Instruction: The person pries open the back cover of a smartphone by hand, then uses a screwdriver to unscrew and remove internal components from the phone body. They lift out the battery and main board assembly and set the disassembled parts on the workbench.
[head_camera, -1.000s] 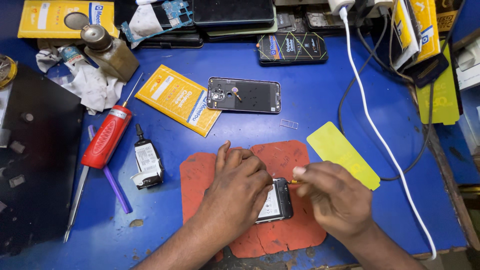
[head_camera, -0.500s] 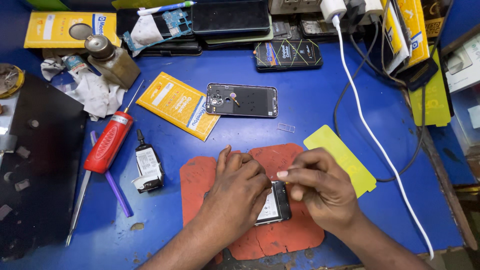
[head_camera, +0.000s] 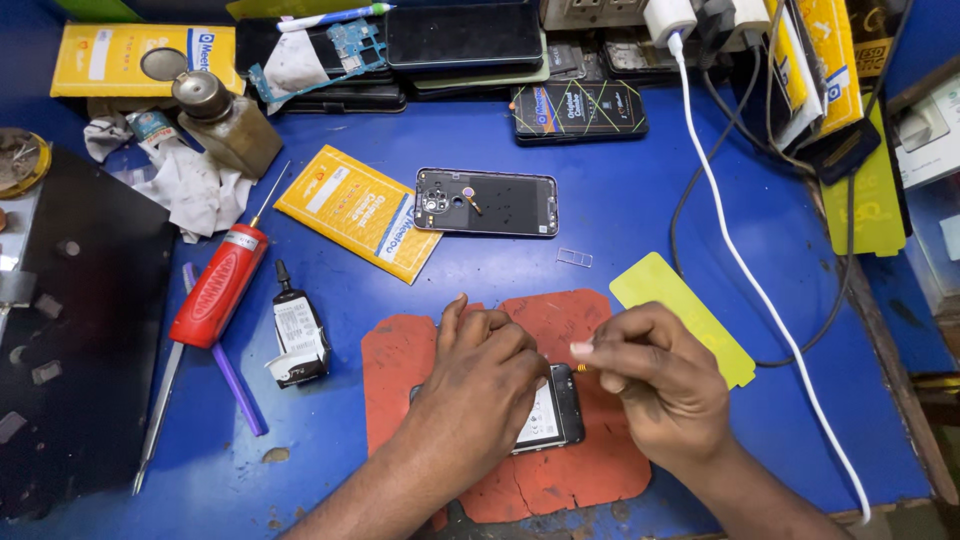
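The left hand (head_camera: 480, 375) lies flat, fingers loosely spread, pinning the opened phone (head_camera: 548, 410) beneath it on the red mat (head_camera: 400, 360). Just beside it, the right hand (head_camera: 655, 385) pinches a tiny part (too small to identify) over the phone's top edge; seating it looks like the step in hand, needing fine alignment.

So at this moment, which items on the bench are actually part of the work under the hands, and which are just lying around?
In use:
left hand pressing on the opened phone
right hand pinching a tiny part beside it
red mat underneath

Lying about:
red screwdriver
glue tube
phone back cover
yellow packet
white cable
yellow sheet
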